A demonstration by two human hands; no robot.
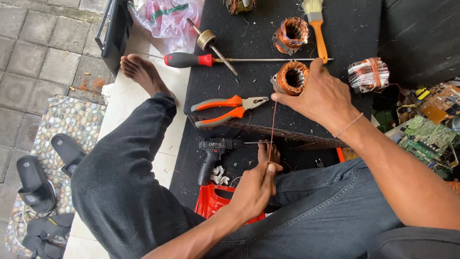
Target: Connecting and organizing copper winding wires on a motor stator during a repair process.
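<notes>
While the right hand [320, 96] clamps down over a copper-wound stator [291, 77] near the middle of the black mat [354, 29], fingers wrapped on it to keep it from sliding, the left hand [256, 188] pinches a strand of copper wire [273, 125] between thumb and fingers, closed on it down by the near edge. Wire runs taut between the two, so the pull looks straight off the winding. Orange-handled pliers [225, 109] lie just left of the stator, within reach; black cordless drill [213, 153] sits nearer the near edge. Red-handled screwdriver [239, 60], brush [316, 29] and two more wound stators [290, 33] [368, 74] are parked toward the far edge, clear of the wire path.
</notes>
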